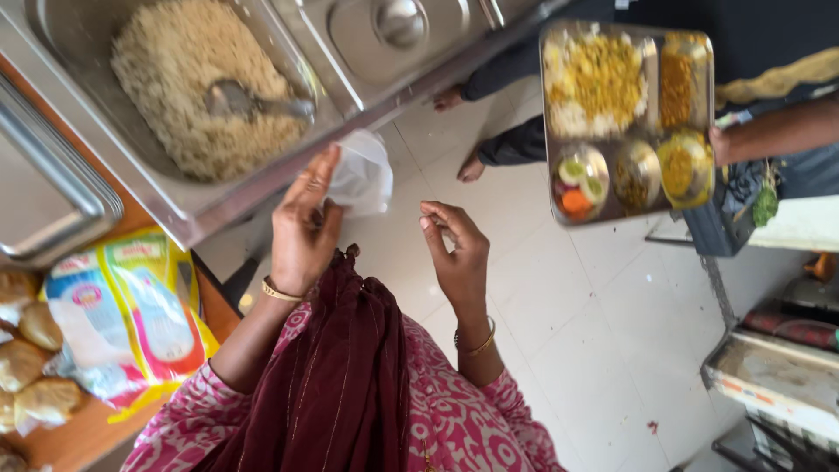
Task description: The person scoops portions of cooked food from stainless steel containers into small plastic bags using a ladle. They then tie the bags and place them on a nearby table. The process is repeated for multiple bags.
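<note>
Maroon scarf (345, 367) in foreground; left hand (304, 229) fingers pinch thin plastic bag (361, 175), hanging just right; right hand (456, 253), fingers loosely curled, empty, near it.

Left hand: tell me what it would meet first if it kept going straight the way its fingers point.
The left hand points up the picture, its fingers pinching a thin white plastic bag. Beyond that, probably the steel edge of the rice tray; depth is unclear, so it might pass beneath the edge.

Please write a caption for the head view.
Left hand holds a thin plastic bag beside a rice pan.
</note>
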